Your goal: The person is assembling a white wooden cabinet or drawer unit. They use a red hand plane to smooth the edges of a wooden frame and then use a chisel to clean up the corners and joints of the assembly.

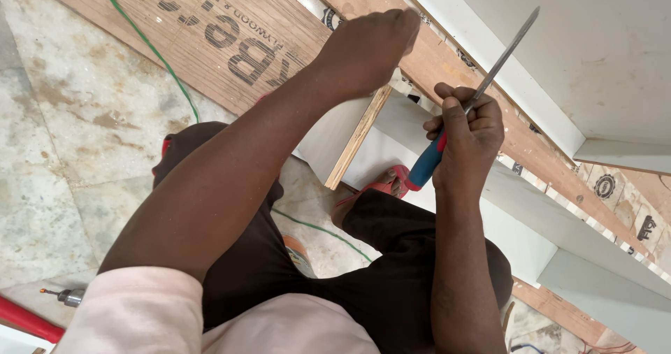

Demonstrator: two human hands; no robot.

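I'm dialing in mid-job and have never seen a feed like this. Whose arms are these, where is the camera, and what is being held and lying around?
There is no machine here: the single picture comes from a camera worn on a person's head, looking down at their own two bare arms and crouched legs. The right hand grips a chisel by its blue and red handle, with the flat metal blade pointing up and away. The left hand reaches forward to the edge of a white-faced plywood board and seems to press there; what its fingers touch is hidden. Behind lies a bare plywood sheet with printed lettering, and white panels stand to the right. On the pale tiled floor runs a green cord. At lower left, a drill tip shows. A red sandal is on one foot.
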